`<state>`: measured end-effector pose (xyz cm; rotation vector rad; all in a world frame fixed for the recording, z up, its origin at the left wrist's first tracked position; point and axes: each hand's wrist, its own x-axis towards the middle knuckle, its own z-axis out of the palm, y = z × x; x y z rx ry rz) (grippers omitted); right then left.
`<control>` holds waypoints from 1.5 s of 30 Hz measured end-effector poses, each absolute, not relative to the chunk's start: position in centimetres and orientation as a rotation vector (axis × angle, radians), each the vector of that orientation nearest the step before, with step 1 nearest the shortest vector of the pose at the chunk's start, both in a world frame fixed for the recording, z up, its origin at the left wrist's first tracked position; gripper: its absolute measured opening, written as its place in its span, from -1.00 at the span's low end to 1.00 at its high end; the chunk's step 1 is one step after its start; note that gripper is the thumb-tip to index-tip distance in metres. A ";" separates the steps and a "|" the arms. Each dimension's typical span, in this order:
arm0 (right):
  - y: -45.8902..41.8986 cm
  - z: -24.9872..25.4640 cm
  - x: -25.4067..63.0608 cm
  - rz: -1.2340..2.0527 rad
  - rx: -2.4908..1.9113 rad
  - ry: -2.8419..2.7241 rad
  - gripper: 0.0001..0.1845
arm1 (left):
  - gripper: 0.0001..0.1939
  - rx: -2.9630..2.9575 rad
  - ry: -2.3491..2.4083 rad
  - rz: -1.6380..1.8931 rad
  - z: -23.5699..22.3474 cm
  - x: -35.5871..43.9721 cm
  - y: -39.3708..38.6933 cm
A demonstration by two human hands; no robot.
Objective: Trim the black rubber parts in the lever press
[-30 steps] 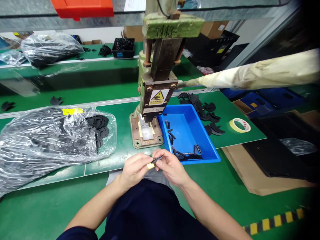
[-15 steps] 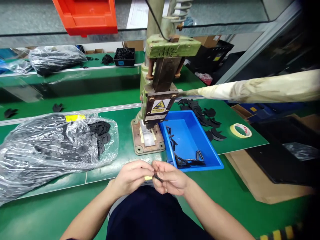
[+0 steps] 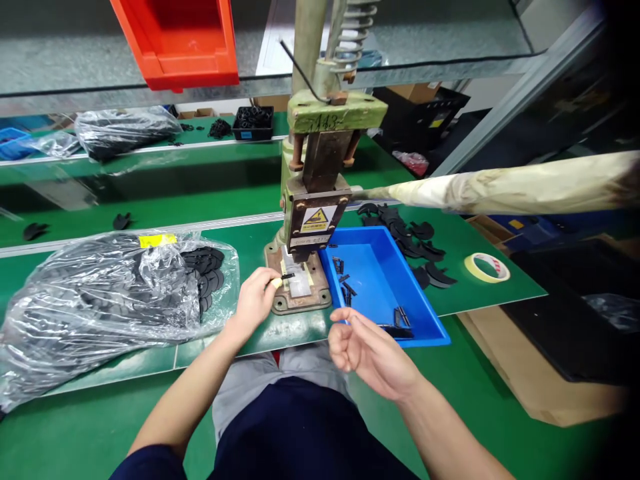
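Observation:
Pinched in my left hand (image 3: 258,298) is a small black plastic part (image 3: 287,276), held over the metal base plate (image 3: 300,285) of a green hand press (image 3: 316,213). Something pale yellow shows at the fingertips of that hand. My right hand (image 3: 373,350) is in the air in front of a blue bin (image 3: 380,267), fingers loosely curled and apart, with nothing in it. Several small black pieces (image 3: 349,290) lie inside the bin. The ram of the press hangs just above the base, behind the black part.
A clear plastic bag of black curved parts (image 3: 115,307) lies on the left. More curved parts (image 3: 400,230) are scattered behind the bin, near a tape roll (image 3: 487,267). The wrapped press lever (image 3: 500,190) reaches right. An orange bin (image 3: 185,47) hangs above.
Both hands were together at the table's front edge on the black part. My left hand has carried it forward to the press base; my right hand has let go and moved right.

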<state>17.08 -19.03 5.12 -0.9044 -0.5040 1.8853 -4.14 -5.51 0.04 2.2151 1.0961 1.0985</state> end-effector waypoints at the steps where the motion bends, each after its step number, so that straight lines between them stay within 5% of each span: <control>1: -19.2 5.6 17.6 1.858 -0.905 -0.517 -0.65 | -0.83 2.269 1.091 1.088 -0.6 -3.9 -4.4; 16: -18.6 7.8 24.2 1.260 -1.078 -0.841 -0.67 | -0.66 2.561 0.885 0.763 -2.3 -2.8 -0.2; 19: -16.8 10.3 24.2 0.760 -1.034 -1.037 -0.68 | -0.60 2.577 0.848 0.756 -2.4 -2.8 -0.2; 22: -14.8 14.5 22.9 0.385 -0.800 -1.165 -0.46 | -0.60 2.563 0.842 0.812 -2.9 -2.9 -0.3; 25: -13.1 19.0 21.2 0.399 -0.697 -1.241 -0.37 | -0.58 2.547 0.859 0.830 -3.4 -2.9 -0.5; 28: -12.2 21.3 20.4 0.431 -0.610 -1.289 -0.62 | -0.55 2.533 0.879 0.839 -3.5 -2.9 -0.7; 34: -13.3 15.2 20.1 0.175 -0.782 -1.386 -0.65 | -0.59 2.491 0.854 0.924 -4.0 -2.9 -1.1; 37: -13.5 9.6 19.5 -0.211 -0.532 -1.353 -0.62 | -0.58 2.472 0.847 0.954 -4.4 -2.9 -1.1; 45: -12.1 4.5 19.6 -0.307 -0.468 -1.233 -0.54 | -0.57 2.474 0.889 0.859 -4.2 -3.4 -1.9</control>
